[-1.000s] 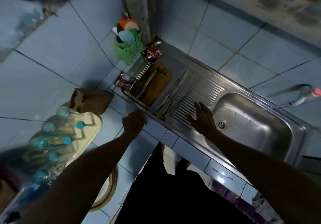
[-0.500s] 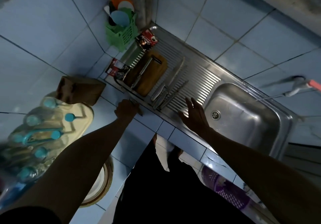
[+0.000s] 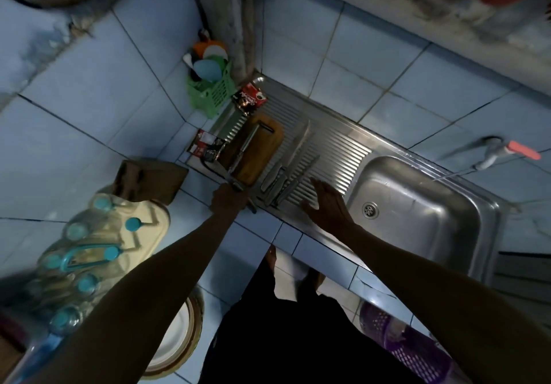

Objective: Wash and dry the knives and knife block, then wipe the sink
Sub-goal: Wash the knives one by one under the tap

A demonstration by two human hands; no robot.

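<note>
The left hand [image 3: 228,200] has its fingers clamped on a knife [image 3: 238,188] at the desk edge, the right hand [image 3: 329,206] hovers with fingers apart, and a wet handle could slip and cut.

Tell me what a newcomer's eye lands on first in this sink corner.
First, the steel knives lying side by side on the ribbed drainboard, just left of the sink basin. Next, the left hand at the counter edge gripping a knife handle, while the right hand hovers open over the drainboard. Further left, a wooden cutting board carries another knife, and the wooden knife block lies on the tiled counter.
</note>
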